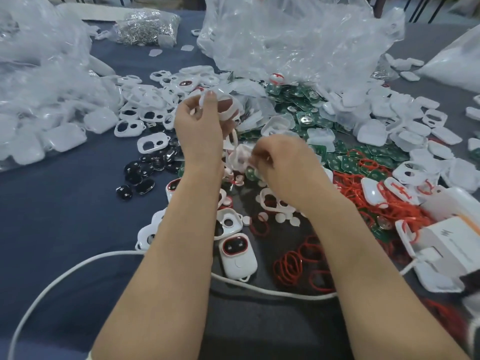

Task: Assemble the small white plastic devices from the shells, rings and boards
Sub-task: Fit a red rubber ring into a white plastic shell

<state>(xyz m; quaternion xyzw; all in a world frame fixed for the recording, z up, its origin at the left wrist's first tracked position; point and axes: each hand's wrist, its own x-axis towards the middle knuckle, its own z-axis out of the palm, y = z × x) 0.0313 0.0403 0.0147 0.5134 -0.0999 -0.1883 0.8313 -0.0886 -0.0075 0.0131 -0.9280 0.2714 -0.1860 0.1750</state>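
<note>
My left hand [200,123] is raised over the middle of the table, fingers curled around a white shell frame [230,107]. My right hand [280,162] is lower and to the right, pinching a small part near a green board [250,172]; what it pinches is too blurred to name. Between the hands lies a jumble of white shell pieces [239,154]. An assembled white device [237,255] with a red-rimmed dark window lies near my left forearm. Red rings [298,263] lie beside it. Green boards [311,118] are piled behind my hands.
Clear plastic bags [298,40] of parts stand at the back and left [46,105]. White shell frames [145,110] and black lenses [145,172] lie to the left, back shells [405,126] to the right. A white cable [78,268] crosses the front. A white box [452,240] sits at the right.
</note>
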